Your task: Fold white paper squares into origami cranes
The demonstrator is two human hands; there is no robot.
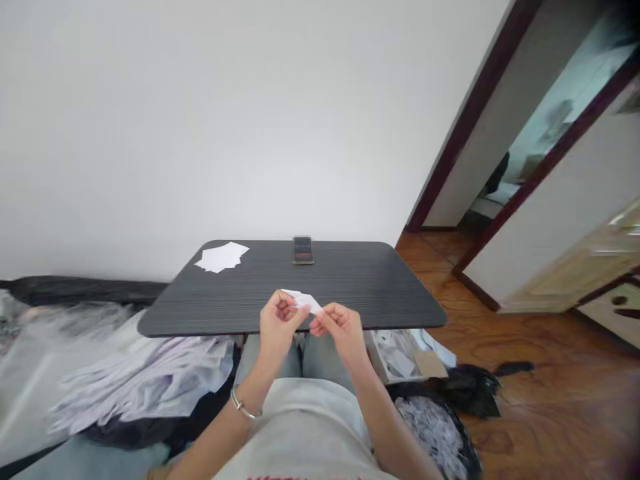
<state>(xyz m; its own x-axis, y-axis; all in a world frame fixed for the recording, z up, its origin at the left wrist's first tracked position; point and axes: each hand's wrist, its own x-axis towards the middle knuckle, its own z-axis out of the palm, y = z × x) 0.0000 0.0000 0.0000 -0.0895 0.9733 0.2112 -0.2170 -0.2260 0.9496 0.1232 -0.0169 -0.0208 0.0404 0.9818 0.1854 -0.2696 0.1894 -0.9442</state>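
A small piece of folded white paper [306,300] is held between my two hands, just above the front edge of the dark table [370,280]. My left hand [280,319] pinches its left end between thumb and fingers. At its right corner, my right hand [341,327] pinches it too. Some of the paper's lower edge is hidden behind my fingers. Several white paper sheets [221,257] lie in an overlapping pile at the table's back left. A phone [303,250] rests near the back edge in the middle.
White wall [300,133] borders the table's back. To the left lies a heap of white cloth or paper [155,380]. On the right floor stand a box of papers [397,357] and a black bag of white scraps [435,433]. A doorway [465,147] opens at right.
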